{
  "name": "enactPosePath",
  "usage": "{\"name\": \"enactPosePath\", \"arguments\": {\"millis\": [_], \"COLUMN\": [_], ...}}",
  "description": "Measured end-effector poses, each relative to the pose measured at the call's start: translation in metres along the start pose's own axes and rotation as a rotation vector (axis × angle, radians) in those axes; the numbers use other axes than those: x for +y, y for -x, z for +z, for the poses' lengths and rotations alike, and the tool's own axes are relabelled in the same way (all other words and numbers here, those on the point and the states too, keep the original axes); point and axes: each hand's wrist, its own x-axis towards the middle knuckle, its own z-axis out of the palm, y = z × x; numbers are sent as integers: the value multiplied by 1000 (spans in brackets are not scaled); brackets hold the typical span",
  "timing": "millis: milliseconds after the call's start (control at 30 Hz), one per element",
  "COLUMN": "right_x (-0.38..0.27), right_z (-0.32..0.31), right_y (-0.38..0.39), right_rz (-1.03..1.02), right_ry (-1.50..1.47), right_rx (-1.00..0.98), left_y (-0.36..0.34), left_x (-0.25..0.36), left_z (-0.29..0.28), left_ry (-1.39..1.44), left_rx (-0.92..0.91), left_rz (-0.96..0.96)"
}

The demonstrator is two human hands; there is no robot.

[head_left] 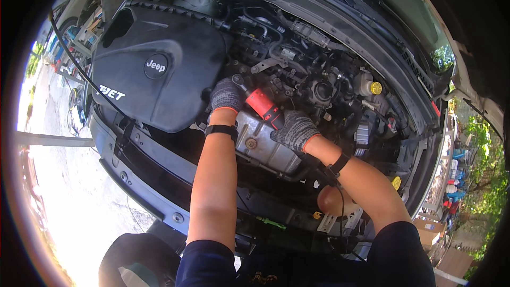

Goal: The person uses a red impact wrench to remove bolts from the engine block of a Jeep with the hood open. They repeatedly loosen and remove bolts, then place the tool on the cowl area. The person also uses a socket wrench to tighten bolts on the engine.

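A red and black cordless ratchet (261, 106) lies slantwise over the engine, its metal head pointing up and left. Gloved in grey knit, my right hand (297, 130) is wrapped round the black rear end of its body. My left hand (227, 95), in a matching glove, is closed at the ratchet's head; its fingertips are partly hidden. Just below the tool sits a silver metal heat shield (260, 146) with a round bolt. What the ratchet's head works on cannot be made out among the dark engine parts (273, 66).
A large black engine cover (159, 69) fills the bay's left side. Hoses, brackets and a yellow-capped reservoir (375, 87) stand to the right. The front crossmember (154, 191) runs nearest me. A thin prop rod (79, 66) rises at the left; the windscreen edge borders the back.
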Motion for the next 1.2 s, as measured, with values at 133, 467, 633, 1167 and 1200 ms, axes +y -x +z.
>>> {"name": "enactPosePath", "arguments": {"millis": [133, 467, 633, 1167, 1200], "right_x": [-1, -10, -12, 25, 27], "right_z": [-3, -12, -20, -59, -57], "right_y": [2, 4, 8, 76, 76], "right_rz": [9, 41, 61, 4, 17], "right_ry": [-6, 29, 6, -222, -200], "right_rx": [-4, -61, -85, 95, 79], "left_y": [-1, -15, -11, -7, -4], "left_x": [-7, -13, -8, -32, -26], "left_z": [7, 18, 16, 43, 43], "left_ry": [-32, -69, -87, 307, 455], "left_rx": [51, 66, 55, 622, 620], "left_rz": [90, 94, 67, 490, 472]}}
